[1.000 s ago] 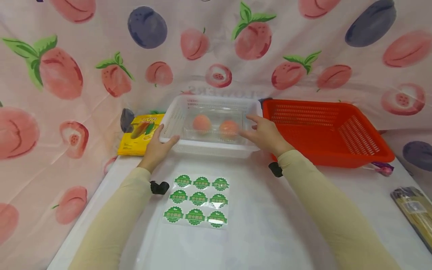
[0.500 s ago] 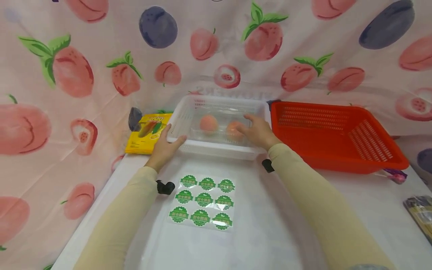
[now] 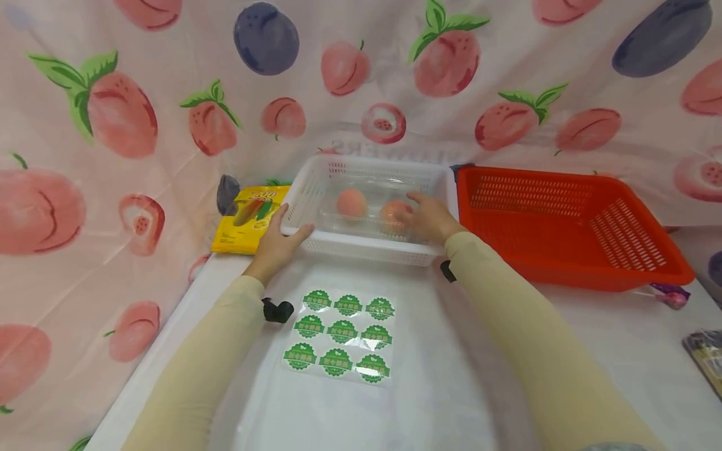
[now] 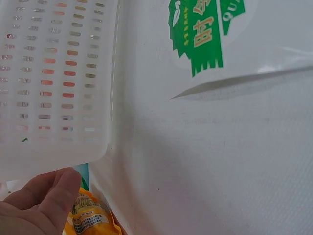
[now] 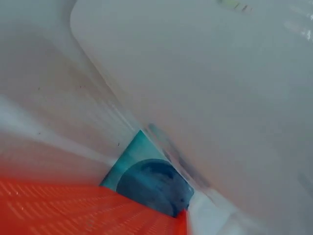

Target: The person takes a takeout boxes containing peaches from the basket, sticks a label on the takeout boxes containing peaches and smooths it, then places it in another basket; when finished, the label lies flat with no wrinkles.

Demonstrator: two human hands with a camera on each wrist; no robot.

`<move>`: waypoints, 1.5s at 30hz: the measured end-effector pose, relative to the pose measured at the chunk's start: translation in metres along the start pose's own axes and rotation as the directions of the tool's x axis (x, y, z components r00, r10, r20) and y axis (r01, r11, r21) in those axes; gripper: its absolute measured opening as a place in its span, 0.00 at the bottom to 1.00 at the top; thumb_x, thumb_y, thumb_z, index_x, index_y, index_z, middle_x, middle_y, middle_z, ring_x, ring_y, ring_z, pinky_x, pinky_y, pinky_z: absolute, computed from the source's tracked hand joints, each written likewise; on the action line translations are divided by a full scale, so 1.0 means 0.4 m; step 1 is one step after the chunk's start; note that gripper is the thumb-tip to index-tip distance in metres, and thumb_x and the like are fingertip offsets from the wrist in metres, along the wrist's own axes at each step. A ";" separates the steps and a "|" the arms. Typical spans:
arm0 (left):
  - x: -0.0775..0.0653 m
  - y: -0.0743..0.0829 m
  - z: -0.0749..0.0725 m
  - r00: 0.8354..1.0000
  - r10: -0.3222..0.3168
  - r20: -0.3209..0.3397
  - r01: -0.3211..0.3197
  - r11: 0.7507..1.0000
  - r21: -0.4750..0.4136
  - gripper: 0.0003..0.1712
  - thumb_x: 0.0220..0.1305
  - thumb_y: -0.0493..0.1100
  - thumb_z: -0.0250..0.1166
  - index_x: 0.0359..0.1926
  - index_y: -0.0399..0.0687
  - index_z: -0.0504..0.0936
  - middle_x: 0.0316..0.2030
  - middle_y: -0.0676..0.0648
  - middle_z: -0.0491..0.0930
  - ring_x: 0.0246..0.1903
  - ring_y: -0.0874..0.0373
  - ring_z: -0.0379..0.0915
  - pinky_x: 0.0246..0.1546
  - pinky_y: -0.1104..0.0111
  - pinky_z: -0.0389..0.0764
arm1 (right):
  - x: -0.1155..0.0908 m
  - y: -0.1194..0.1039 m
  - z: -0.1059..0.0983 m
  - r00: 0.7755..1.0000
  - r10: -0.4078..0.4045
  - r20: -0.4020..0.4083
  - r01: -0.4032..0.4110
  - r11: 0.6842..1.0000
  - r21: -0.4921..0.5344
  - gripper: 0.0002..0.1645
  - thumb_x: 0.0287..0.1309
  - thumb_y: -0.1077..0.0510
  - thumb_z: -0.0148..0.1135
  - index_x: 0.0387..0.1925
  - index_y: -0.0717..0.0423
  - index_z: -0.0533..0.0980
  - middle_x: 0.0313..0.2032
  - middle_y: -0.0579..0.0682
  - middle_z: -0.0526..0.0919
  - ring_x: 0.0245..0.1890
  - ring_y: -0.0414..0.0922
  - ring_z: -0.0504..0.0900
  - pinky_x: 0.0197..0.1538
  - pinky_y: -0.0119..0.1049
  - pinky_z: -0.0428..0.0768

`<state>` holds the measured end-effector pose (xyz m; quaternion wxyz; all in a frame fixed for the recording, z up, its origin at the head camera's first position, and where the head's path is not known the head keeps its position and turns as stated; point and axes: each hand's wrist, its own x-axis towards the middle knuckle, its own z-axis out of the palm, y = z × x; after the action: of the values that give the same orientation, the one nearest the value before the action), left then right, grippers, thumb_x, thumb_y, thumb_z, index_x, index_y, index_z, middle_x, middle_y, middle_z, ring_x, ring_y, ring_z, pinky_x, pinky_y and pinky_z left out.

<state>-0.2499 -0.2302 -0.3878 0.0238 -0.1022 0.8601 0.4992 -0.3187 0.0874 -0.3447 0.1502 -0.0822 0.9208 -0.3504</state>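
A white plastic basket (image 3: pixel 372 244) stands at the back of the table. Inside lies a clear plastic box (image 3: pixel 338 225) with two peaches (image 3: pixel 351 203) showing through it. At the basket's left front corner, my left hand (image 3: pixel 276 247) grips the rim; the left wrist view also shows its fingers (image 4: pixel 63 196) at this corner. My right hand (image 3: pixel 431 219) reaches over the basket's right side to the box's right end, overlapping the right-hand peach. Its lower fingers are hidden, and I cannot tell whether they hold the box.
A red basket (image 3: pixel 541 232) stands right beside the white one. To the left is a yellow mango-printed bag (image 3: pixel 239 235). A sheet of green round stickers (image 3: pixel 341 335) lies in front. Further right are a purple-wrapped item (image 3: pixel 671 294) and a flat pack (image 3: pixel 705 357).
My right hand has moved further left and down into the white basket, over the box's right end. My left hand stays at the basket's corner. The head view has shifted slightly.
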 end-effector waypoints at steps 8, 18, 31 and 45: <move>0.002 0.008 -0.001 1.000 -0.008 0.008 0.008 1.000 -0.004 0.56 0.62 0.73 0.61 0.80 0.68 0.39 0.78 0.47 0.49 0.73 0.42 0.49 0.68 0.37 0.52 | 0.014 0.002 -0.001 1.000 -0.018 0.012 0.018 1.000 -0.010 0.42 0.72 0.38 0.53 0.79 0.46 0.53 0.71 0.57 0.65 0.66 0.57 0.65 0.68 0.60 0.64; 0.003 0.023 0.001 1.000 -0.014 0.016 0.014 1.000 0.013 0.56 0.62 0.73 0.60 0.80 0.69 0.39 0.79 0.47 0.45 0.75 0.41 0.44 0.68 0.36 0.50 | 0.028 0.010 -0.005 0.998 -0.019 0.063 0.018 1.000 0.017 0.46 0.71 0.35 0.51 0.80 0.43 0.46 0.18 0.48 0.64 0.17 0.45 0.66 0.30 0.37 0.74; 0.002 0.022 0.005 1.000 -0.012 0.018 0.012 1.000 0.009 0.56 0.63 0.71 0.61 0.80 0.66 0.39 0.78 0.47 0.47 0.74 0.41 0.46 0.68 0.36 0.50 | 0.020 0.021 0.012 0.999 -0.031 -0.023 0.035 0.979 0.201 0.39 0.74 0.40 0.50 0.80 0.35 0.48 0.39 0.57 0.73 0.23 0.49 0.74 0.36 0.39 0.82; -0.002 0.004 -0.006 1.000 -0.020 0.021 0.020 1.000 0.003 0.57 0.63 0.71 0.61 0.80 0.66 0.38 0.78 0.47 0.46 0.74 0.42 0.46 0.69 0.38 0.49 | -0.017 -0.010 -0.035 0.989 -0.097 -0.114 0.123 0.960 0.250 0.37 0.76 0.43 0.48 0.79 0.41 0.51 0.59 0.59 0.76 0.25 0.50 0.79 0.38 0.41 0.84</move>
<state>-0.2494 -0.2314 -0.3850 0.0378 -0.1053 0.8595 0.4987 -0.3170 0.0951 -0.3307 0.0934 -0.0956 0.8682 -0.4779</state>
